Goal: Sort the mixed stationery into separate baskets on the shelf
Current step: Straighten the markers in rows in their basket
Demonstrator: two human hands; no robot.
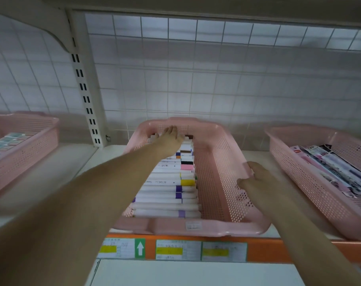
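Note:
A pink perforated basket stands in the middle of the shelf. A neat row of white markers with coloured bands fills its left half. My left hand reaches deep into the basket and lies on the farthest markers with its fingers stretched toward the back wall. My right hand rests against the basket's right rim, thumb inside and fingers over the edge. Whether the left hand holds a marker is hidden under the palm.
A second pink basket at the right holds packaged pens. A third pink basket at the left holds small pastel packs. An orange shelf edge with price labels runs along the front. A slotted upright stands behind.

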